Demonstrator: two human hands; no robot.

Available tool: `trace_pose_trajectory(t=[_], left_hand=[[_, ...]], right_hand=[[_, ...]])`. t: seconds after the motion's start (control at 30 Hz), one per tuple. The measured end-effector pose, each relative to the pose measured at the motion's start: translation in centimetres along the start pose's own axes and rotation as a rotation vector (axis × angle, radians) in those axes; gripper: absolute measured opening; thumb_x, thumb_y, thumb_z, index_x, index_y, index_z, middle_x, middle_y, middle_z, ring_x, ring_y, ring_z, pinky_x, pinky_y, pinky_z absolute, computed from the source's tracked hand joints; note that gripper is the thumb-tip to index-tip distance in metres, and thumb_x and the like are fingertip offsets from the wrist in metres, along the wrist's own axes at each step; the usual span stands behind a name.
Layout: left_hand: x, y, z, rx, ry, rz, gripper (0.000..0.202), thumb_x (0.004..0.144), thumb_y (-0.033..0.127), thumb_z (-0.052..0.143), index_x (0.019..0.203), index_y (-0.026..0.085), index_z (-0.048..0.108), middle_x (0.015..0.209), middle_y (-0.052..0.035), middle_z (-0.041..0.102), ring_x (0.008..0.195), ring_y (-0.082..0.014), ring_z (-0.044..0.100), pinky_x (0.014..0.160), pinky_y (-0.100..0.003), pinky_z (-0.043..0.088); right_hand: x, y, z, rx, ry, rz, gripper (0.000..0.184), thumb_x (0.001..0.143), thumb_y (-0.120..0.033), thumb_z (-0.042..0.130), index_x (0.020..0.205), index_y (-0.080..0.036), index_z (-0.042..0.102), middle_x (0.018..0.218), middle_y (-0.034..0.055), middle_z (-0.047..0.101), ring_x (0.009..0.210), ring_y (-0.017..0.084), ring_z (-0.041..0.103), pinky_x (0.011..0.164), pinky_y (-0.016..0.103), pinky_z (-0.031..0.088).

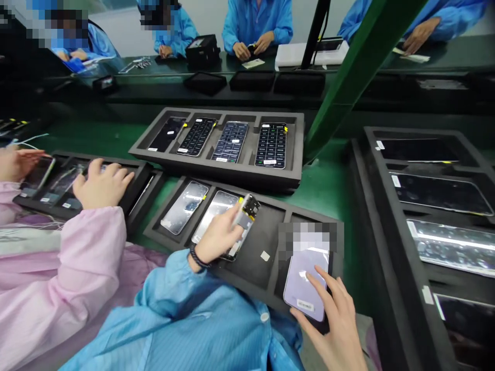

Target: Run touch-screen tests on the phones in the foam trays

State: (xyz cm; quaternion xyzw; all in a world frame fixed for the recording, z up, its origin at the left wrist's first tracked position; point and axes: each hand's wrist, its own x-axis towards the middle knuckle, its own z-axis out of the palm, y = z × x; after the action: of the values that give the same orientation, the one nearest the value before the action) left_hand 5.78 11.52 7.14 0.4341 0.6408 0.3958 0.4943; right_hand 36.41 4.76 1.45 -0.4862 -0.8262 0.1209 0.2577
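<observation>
My left hand [218, 232] grips a phone [243, 226] with its inner parts bare, tilted over the near foam tray [154, 229]. Two phones with shiny screens lie in that tray's left compartments, one [185, 206] at the far left and another [216, 208] partly covered by my left hand. The compartment right of it holds a small pale scrap [265, 255]. At the tray's right end, my right hand [336, 314] has its thumb at the lower edge of a lilac phone [307, 288] and its fingers on its face. A white label is on that phone.
Behind is a grey foam tray [216, 172] of several phones with yellow tabs. More phones lie in a tray [373, 141] on the right. A co-worker's hands [102, 183] in pink sleeves work at a left tray. A green post [348, 87] slants down; people in blue sit opposite.
</observation>
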Motion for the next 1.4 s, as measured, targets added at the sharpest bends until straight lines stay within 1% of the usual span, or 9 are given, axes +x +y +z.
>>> trace_pose_trajectory(t=[0.1,0.2,0.33,0.43,0.57,0.77,0.9,1.2,1.4], left_hand=[[0.5,-1.0,-2.2,-0.301,-0.064,-0.088,0.062,0.068,0.019,0.068,0.13,0.014,0.063,0.088,-0.0056,0.073,0.084,-0.0213,0.066,0.084,-0.033,0.051],[-0.2,-1.1,-2.0,-0.56,-0.135,-0.171,0.048,0.078,0.036,0.069,0.119,0.011,0.068,0.087,-0.0061,0.068,0.071,-0.0133,0.056,0.07,-0.026,0.046],[-2.0,-0.2,-0.2,-0.817,-0.247,-0.257,0.09,0.074,0.079,0.063,0.127,0.007,0.065,0.092,-0.0061,0.058,0.065,-0.0092,0.04,0.06,-0.025,0.04],[-2.8,0.4,0.9,-1.043,-0.409,-0.318,0.105,0.061,0.079,0.076,0.133,0.003,0.062,0.09,-0.0035,0.053,0.063,-0.0069,0.033,0.057,-0.023,0.036],[-3.4,1.0,1.6,-1.154,-0.589,-0.405,0.084,0.076,0.067,0.073,0.131,0.005,0.064,0.099,-0.0097,0.063,0.075,-0.0128,0.053,0.069,-0.026,0.047],[-5.3,1.4,0.8,-1.112,-0.804,-0.518,0.066,0.094,0.065,0.052,0.135,0.015,0.066,0.124,-0.0145,0.071,0.11,-0.0266,0.069,0.106,-0.04,0.049],[-6.1,1.3,0.5,-1.055,-0.749,-0.467,0.067,0.096,0.068,0.046,0.135,0.018,0.066,0.126,-0.0132,0.072,0.106,-0.0264,0.072,0.094,-0.036,0.056],[-7.2,1.7,0.5,-1.049,-0.658,-0.411,0.069,0.094,0.069,0.049,0.132,0.015,0.067,0.123,-0.0132,0.073,0.105,-0.027,0.073,0.087,-0.035,0.061],[-8.2,0.1,0.8,-1.011,-0.37,-0.441,0.06,0.087,0.067,0.059,0.118,0.018,0.073,0.119,-0.0078,0.075,0.132,-0.0351,0.06,0.112,-0.046,0.052]], right_hand=[[0.4,-0.3,0.3,-0.064,0.086,0.071,0.052,0.099,-0.05,0.055,0.146,-0.029,0.049,0.145,0.0134,0.055,0.133,0.038,0.05,0.108,0.065,0.043],[1.7,-1.2,0.2,-0.081,0.172,0.142,0.051,0.1,-0.046,0.054,0.148,-0.027,0.048,0.144,0.0154,0.056,0.129,0.038,0.053,0.108,0.066,0.04],[3.9,-3.3,-0.7,0.029,0.231,0.178,0.053,0.097,-0.04,0.061,0.147,-0.028,0.049,0.143,0.0141,0.058,0.128,0.035,0.055,0.102,0.057,0.046],[5.9,-5.5,-1.0,0.191,0.262,0.187,0.04,0.097,-0.031,0.059,0.138,-0.029,0.057,0.139,0.0094,0.061,0.128,0.03,0.056,0.103,0.049,0.048],[8.7,-7.5,-0.9,0.375,0.239,0.204,0.025,0.103,-0.028,0.048,0.123,-0.025,0.064,0.124,0.0066,0.066,0.12,0.024,0.06,0.098,0.041,0.05],[10.8,-8.3,-0.8,0.177,0.158,0.18,0.021,0.106,-0.034,0.047,0.097,-0.021,0.061,0.097,0.0058,0.066,0.09,0.021,0.058,0.078,0.035,0.046],[10.8,-8.8,-1.1,0.103,0.206,0.078,0.027,0.104,-0.028,0.054,0.078,-0.023,0.052,0.077,0.0013,0.06,0.075,0.018,0.051,0.069,0.032,0.04],[11.4,-9.2,-2.2,0.211,0.192,-0.009,0.019,0.102,-0.027,0.058,0.085,-0.02,0.058,0.079,0.0017,0.061,0.075,0.016,0.052,0.069,0.031,0.043],[11.0,-11.2,-3.3,0.283,0.222,-0.408,0.026,0.101,-0.022,0.055,0.076,-0.02,0.062,0.07,0.0008,0.065,0.066,0.015,0.05,0.059,0.031,0.044]])
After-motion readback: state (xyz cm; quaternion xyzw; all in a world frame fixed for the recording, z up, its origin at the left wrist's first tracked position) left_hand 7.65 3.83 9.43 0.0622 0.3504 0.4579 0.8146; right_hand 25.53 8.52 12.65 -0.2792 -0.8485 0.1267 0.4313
